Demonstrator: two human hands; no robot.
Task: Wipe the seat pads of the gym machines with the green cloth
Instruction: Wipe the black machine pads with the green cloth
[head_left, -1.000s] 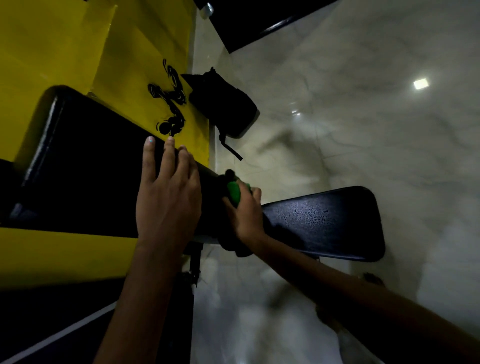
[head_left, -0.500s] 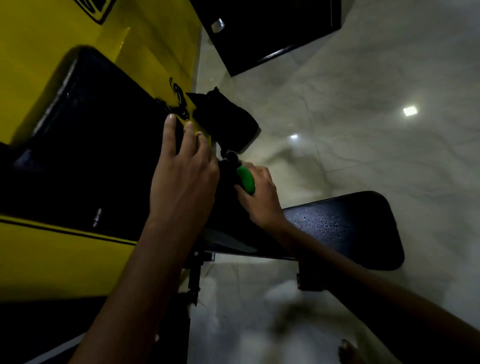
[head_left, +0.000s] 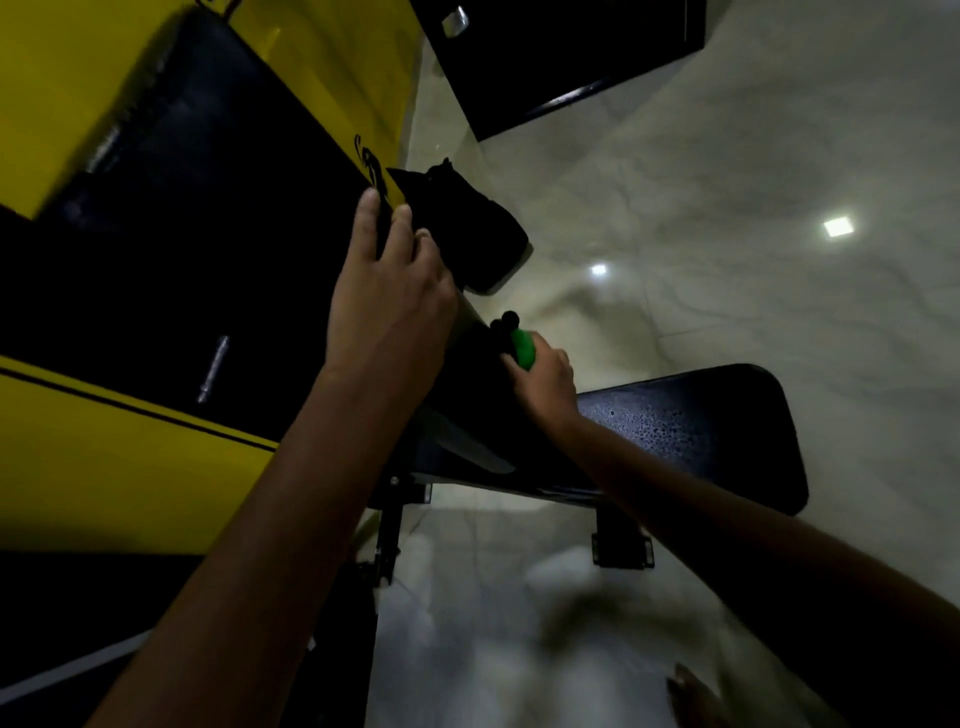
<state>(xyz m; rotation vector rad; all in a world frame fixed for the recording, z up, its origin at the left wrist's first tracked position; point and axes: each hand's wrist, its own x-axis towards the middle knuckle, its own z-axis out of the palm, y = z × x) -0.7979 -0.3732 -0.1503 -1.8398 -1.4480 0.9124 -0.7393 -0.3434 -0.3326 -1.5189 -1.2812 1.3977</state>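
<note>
Nearest to us, our two forearms reach out over the pale marble floor (head_left: 727, 171), and the seat pad (head_left: 717, 431) lies flat on the right, its black surface beaded with droplets toward the rounded far-right end. So there is wet on it to lift.

Our right hand (head_left: 545, 382) sits at the inner end of that seat pad, just where it meets the tilted back pad (head_left: 197, 218). Its fingers are curled round the green cloth (head_left: 522, 349), bunched so that only a small green lump shows above the knuckles. Something dark pokes up beside the cloth; we cannot tell what it is.

Our left hand (head_left: 389, 291) lies flat on the back pad near its lower right edge, fingers straight and close together, pressing to steady us.

To do this stroke well, we judge the cloth wants opening out: a tight wad covers little. We should keep the left hand braced, press the cloth flat and draw it in long overlapping passes from this junction toward the beaded far end, minding the seam between the pads where moisture may collect.

Farther off, a black bag (head_left: 467, 228) slumps on the floor against the yellow wall (head_left: 322, 57), well clear of our sweep.
</note>
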